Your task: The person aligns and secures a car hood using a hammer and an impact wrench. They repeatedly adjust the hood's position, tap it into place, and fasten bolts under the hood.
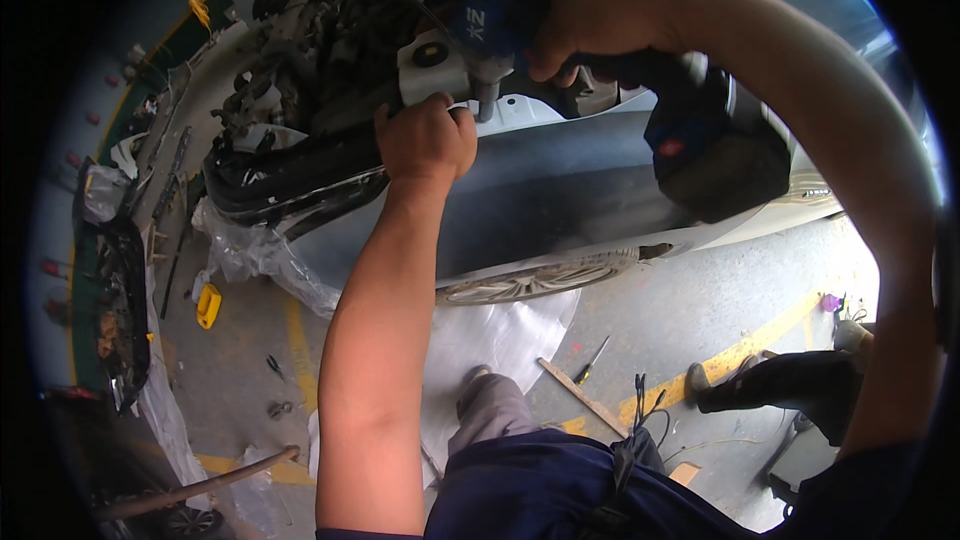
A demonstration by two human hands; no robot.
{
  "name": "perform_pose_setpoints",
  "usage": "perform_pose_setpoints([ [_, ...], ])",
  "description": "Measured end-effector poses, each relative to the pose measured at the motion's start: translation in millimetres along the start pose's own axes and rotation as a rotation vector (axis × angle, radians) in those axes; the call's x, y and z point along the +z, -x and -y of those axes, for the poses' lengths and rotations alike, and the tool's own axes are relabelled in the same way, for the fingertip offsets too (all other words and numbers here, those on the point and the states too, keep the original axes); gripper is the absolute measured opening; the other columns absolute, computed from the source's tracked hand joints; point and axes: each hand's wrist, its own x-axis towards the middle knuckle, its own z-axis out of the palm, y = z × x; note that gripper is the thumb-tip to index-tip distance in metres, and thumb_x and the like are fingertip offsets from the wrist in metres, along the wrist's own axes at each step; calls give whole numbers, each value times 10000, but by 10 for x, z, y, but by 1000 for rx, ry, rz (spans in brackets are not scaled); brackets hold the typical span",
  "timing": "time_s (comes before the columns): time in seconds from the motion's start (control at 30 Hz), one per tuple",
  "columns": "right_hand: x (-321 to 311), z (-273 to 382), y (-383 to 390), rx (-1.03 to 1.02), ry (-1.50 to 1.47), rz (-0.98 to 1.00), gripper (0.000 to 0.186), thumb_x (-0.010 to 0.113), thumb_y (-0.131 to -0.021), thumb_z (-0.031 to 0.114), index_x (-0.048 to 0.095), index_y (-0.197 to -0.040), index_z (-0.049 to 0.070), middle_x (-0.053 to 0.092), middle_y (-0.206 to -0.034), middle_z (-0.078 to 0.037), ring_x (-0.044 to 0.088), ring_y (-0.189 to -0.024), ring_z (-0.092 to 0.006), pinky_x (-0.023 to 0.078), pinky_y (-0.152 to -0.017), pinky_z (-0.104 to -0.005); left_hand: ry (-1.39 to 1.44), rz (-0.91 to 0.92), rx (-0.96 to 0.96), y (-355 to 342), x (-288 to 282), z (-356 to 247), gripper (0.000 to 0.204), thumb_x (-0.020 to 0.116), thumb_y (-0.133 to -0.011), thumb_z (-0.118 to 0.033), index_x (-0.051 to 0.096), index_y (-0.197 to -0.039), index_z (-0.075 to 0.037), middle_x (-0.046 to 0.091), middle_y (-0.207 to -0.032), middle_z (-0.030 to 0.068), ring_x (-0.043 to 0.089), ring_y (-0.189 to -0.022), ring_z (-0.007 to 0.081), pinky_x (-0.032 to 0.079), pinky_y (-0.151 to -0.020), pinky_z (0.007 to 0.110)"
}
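A blue-and-black cordless impact wrench (505, 2) is in the grip of my right hand (590, 25), its large battery (718, 165) hanging over the car's fender (560, 175). The tool's socket (487, 100) points down at the fender's upper edge, beside a white bracket (430, 70) with a dark round hole. My left hand (430, 140) is closed at that same edge, right next to the socket. What its fingers hold, if anything, is hidden. Whether the socket sits on a bolt cannot be made out.
Beyond my left hand lies the opened engine bay (335, 65). Clear plastic sheeting (270, 258) hangs off the car's front. On the floor are a yellow tool-like piece (208, 306), a screwdriver (592, 362) and a wooden strip (585, 398). Another person's leg (780, 382) reaches in at right.
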Motion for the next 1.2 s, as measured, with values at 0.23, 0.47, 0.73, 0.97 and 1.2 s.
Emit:
perform_pose_setpoints([
  [0.23, -260, 144, -405, 19, 256, 251, 187, 805, -794, 202, 779, -940, 87, 730, -933, -88, 673, -878, -177, 545, -725, -373, 42, 28, -6, -43, -4, -79, 311, 519, -876, -297, 784, -946, -151, 753, -895, 172, 719, -884, 362, 420, -1066, 466],
  [0.47, -215, 233, -150, 14, 304, 137, 167, 785, -819, 162, 760, -957, 71, 722, -940, -95, 681, -900, -171, 563, -750, -368, 48, 8, 9, 3, -39, -126, 323, 517, -884, -299, 781, -948, -125, 752, -890, 173, 715, -903, 345, 398, -1099, 428],
  [0.73, -44, -153, 380, 62, -72, -153, 356, 805, -752, 129, 708, -1065, -10, 671, -790, -79, 614, -605, -147, 540, -552, -322, 61, -3, 7, 6, -57, -104, 338, 531, -892, -321, 772, -986, -105, 750, -878, 177, 712, -905, 336, 366, -1132, 442],
  [0.97, -94, -276, 575, 213, 137, -333, 390, 803, -750, 109, 707, -1096, -43, 698, -811, -116, 638, -618, -163, 549, -620, -332, -11, 17, 15, -4, -1, -44, 382, 595, -903, -402, 752, -1066, -95, 756, -959, 134, 712, -968, 290, 329, -1171, 510],
  [1.2, -199, -532, 556, 275, 352, -296, 353, 809, -743, 99, 705, -1040, -62, 686, -787, -145, 653, -628, -198, 550, -623, -337, 15, -17, 37, 19, -33, -78, 350, 607, -895, -397, 752, -1004, -97, 753, -905, 126, 717, -923, 294, 347, -1157, 518],
])
